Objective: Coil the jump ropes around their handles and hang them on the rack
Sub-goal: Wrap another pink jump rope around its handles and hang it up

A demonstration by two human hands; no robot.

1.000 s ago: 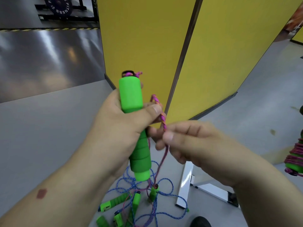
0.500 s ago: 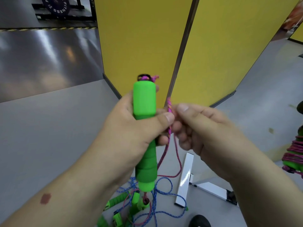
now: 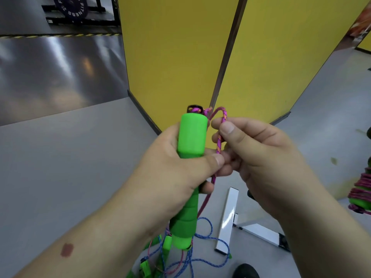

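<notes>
Gripping a green handle (image 3: 191, 141) upright, the left hand (image 3: 176, 173) is curled round its middle; the right hand (image 3: 253, 157) pinches the pink rope (image 3: 219, 141) just beside it. Near, below: loose blue ropes (image 3: 208, 237) and green handles on the grey floor (image 3: 70, 167), beside a white foot (image 3: 227, 217). Far: yellow panels (image 3: 176, 57). Right edge: a coiled rope (image 3: 361, 189), hanging.

Yellow partition panels (image 3: 176, 57), white metal foot (image 3: 227, 219), weight plate (image 3: 70, 7), grey floor (image 3: 60, 157)
</notes>
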